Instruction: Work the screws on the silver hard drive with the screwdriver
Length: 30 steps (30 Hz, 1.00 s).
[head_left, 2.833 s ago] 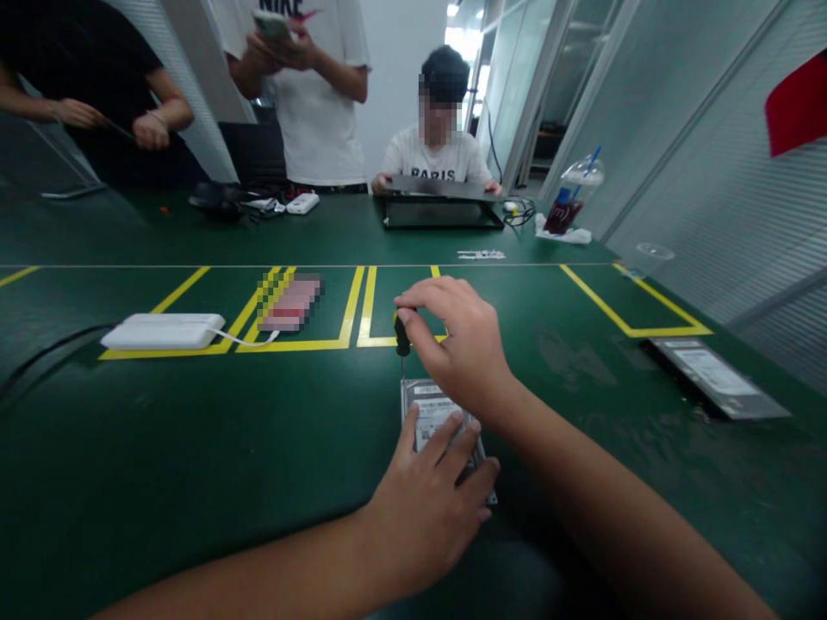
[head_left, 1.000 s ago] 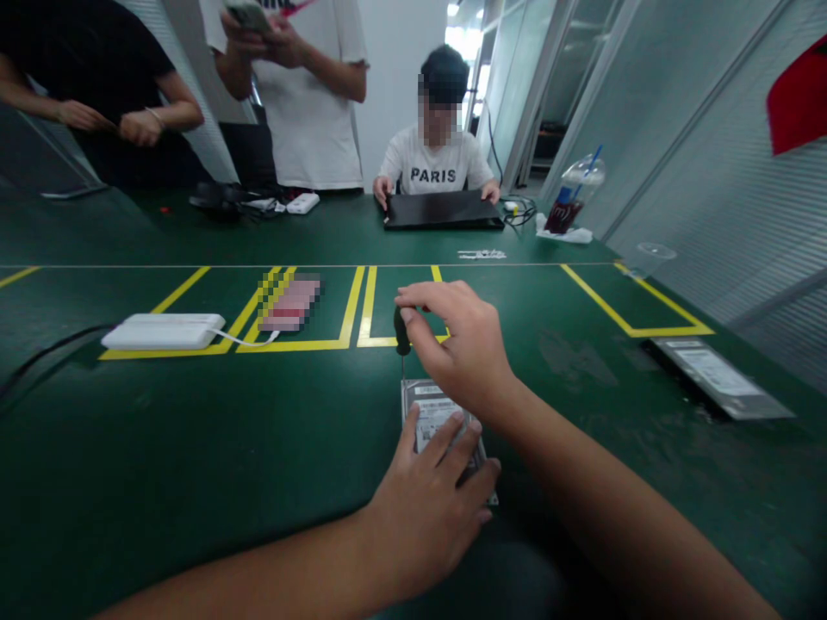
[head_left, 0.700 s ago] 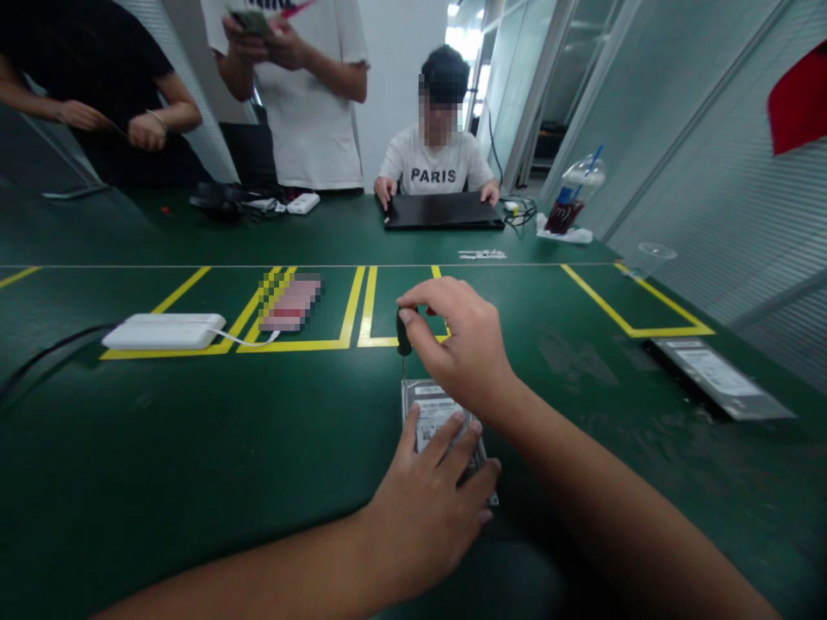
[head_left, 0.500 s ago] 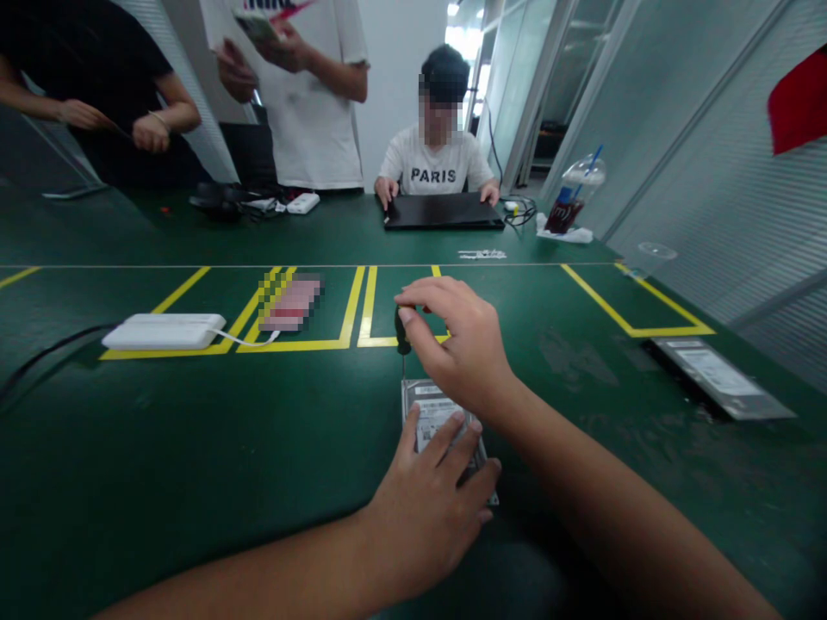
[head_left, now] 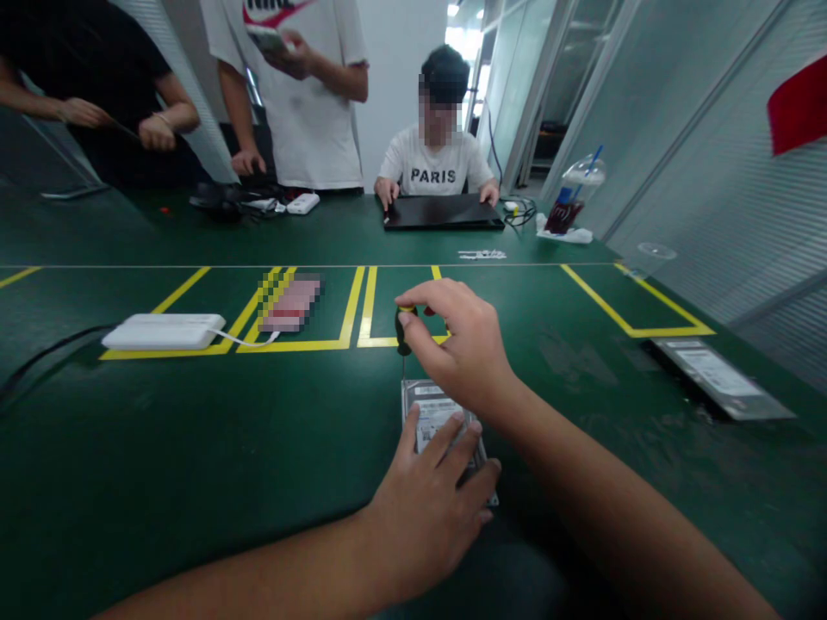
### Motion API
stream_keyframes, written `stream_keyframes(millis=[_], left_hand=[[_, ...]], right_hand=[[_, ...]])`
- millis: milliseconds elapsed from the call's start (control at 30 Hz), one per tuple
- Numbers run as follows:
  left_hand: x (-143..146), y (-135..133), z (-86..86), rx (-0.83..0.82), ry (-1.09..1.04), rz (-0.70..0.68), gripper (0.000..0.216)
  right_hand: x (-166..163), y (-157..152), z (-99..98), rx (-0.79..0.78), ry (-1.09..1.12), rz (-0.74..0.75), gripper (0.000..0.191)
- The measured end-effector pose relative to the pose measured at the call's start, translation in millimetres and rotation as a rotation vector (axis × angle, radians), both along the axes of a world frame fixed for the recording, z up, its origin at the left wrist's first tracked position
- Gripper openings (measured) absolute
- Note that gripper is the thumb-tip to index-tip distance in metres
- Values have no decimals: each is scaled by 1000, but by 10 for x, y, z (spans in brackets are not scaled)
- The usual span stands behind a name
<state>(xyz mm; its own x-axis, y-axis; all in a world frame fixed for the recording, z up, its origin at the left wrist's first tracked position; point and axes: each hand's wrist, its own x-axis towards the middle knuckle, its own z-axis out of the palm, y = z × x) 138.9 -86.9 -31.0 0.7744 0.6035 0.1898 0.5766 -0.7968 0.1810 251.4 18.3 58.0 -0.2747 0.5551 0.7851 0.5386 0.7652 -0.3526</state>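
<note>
My right hand (head_left: 469, 344) pinches the dark handle of a small screwdriver (head_left: 403, 331) between thumb and fingers. A yellow band shows near the handle's top. The screwdriver stands upright, its thin shaft reaching down to the far left corner of a hard drive (head_left: 436, 412) with a printed white label. My left hand (head_left: 426, 499) holds the drive against the green table, fingers spread over its label and right edge. Much of the drive is hidden under that hand, and the screwdriver's tip is too small to make out.
Another drive-like unit (head_left: 720, 379) lies at the right. At the left sit a white power bank (head_left: 164, 331) and a blurred pink device (head_left: 294, 306), joined by a cable. A drink cup (head_left: 568, 202) stands at the back right. Across the table, a person holds a black laptop (head_left: 445, 212).
My fingers have shifted slightly on the screwdriver, showing its yellow band. The drive and my left hand stay put. The standing person in white has lowered one hand to the table.
</note>
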Motion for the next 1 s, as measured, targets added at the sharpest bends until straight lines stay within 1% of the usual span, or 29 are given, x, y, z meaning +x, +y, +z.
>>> stream_keyframes(millis=[200, 367, 567, 800, 900, 1000], left_hand=[[-8, 0, 21, 12, -4, 1, 44], [4, 6, -1, 18, -11, 0, 44], [4, 5, -8, 30, -16, -1, 44], [-6, 11, 41, -6, -5, -6, 44], [-5, 10, 42, -6, -5, -1, 44], [-4, 6, 34, -7, -5, -1, 44]], right_hand=[[1, 5, -4, -13, 30, 29, 12], [-2, 3, 0, -17, 5, -6, 7], [-6, 5, -25, 13, 19, 17, 14], [-3, 5, -2, -28, 12, 16, 10], [-4, -3, 4, -30, 13, 3, 7], [-2, -2, -3, -23, 20, -17, 9]])
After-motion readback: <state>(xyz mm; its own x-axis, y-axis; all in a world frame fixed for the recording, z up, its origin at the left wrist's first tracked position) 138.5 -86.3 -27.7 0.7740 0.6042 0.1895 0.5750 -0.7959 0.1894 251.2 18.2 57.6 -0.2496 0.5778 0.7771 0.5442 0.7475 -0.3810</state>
